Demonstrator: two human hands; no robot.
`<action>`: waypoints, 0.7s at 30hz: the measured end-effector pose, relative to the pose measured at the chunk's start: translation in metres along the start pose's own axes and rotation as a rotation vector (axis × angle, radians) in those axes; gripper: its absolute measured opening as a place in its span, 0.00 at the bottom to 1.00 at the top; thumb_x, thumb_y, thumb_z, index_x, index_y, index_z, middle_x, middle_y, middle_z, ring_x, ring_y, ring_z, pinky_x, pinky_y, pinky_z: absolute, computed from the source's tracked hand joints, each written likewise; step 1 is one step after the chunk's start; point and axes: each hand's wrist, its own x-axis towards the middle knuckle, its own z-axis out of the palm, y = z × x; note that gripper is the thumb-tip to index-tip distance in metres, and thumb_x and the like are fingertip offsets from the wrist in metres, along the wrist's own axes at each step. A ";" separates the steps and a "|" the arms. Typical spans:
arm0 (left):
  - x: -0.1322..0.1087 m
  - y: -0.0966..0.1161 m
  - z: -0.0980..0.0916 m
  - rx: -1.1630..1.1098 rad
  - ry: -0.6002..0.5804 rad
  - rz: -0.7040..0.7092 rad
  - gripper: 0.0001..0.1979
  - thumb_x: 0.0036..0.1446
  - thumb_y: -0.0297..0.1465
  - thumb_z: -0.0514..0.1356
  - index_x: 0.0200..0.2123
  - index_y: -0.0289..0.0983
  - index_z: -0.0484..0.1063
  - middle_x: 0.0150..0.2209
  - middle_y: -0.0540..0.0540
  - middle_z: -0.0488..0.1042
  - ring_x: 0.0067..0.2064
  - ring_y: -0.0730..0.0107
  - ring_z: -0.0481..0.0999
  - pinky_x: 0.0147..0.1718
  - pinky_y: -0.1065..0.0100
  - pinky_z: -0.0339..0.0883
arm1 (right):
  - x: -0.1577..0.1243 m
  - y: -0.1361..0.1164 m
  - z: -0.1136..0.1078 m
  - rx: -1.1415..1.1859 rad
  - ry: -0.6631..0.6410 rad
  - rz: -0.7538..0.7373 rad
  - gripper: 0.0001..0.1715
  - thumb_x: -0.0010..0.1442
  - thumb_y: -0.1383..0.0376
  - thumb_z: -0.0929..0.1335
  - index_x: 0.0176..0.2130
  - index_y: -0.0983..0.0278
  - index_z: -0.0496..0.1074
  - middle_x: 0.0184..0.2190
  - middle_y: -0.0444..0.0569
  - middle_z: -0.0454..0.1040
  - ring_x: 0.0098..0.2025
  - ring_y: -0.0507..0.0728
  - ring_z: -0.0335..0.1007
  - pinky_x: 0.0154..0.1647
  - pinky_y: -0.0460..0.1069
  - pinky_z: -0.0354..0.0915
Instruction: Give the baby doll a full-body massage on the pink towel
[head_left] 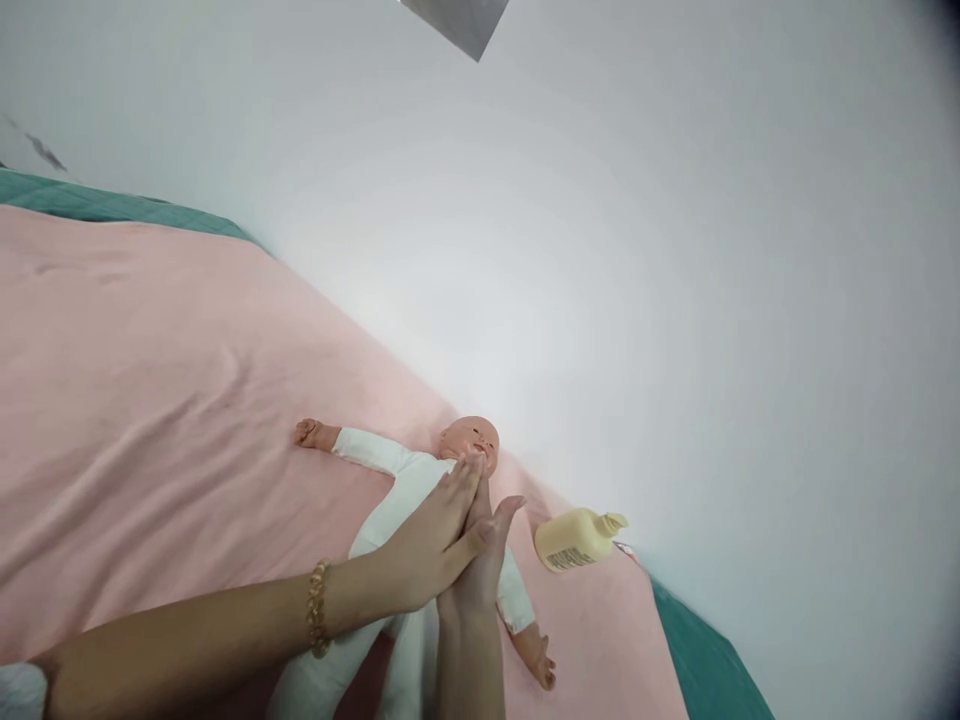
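In the head view, the left hand (427,550) is reaching in from the lower left, fingers (457,490) stretched flat, pressing palm to palm against the right hand (480,575), also released and gripping nothing. Both are hovering over the doll (397,500), which is lying face-up on the pink blanket (150,400); its lower body is being cut off. A smooth cream pump bottle (577,540) is lying nearby.
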 end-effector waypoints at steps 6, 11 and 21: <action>0.006 -0.012 -0.035 0.367 0.078 0.564 0.32 0.67 0.49 0.47 0.64 0.33 0.58 0.63 0.32 0.63 0.67 0.50 0.56 0.63 0.50 0.53 | -0.012 -0.027 -0.057 -0.475 -0.341 -0.146 0.45 0.61 0.36 0.57 0.68 0.52 0.50 0.69 0.48 0.53 0.69 0.61 0.49 0.68 0.62 0.50; 0.001 -0.022 -0.042 0.447 0.175 0.895 0.18 0.69 0.38 0.49 0.49 0.33 0.71 0.45 0.36 0.77 0.52 0.55 0.72 0.52 0.56 0.66 | -0.016 -0.042 -0.064 -0.914 -0.604 -0.061 0.22 0.65 0.50 0.63 0.53 0.52 0.74 0.53 0.45 0.75 0.56 0.64 0.70 0.60 0.60 0.64; -0.004 -0.018 -0.041 0.434 0.082 0.913 0.15 0.69 0.34 0.48 0.39 0.34 0.72 0.37 0.41 0.80 0.41 0.62 0.77 0.40 0.64 0.71 | 0.003 0.008 -0.066 -1.224 -0.563 -0.274 0.30 0.69 0.58 0.58 0.68 0.53 0.50 0.71 0.43 0.44 0.73 0.60 0.28 0.69 0.69 0.27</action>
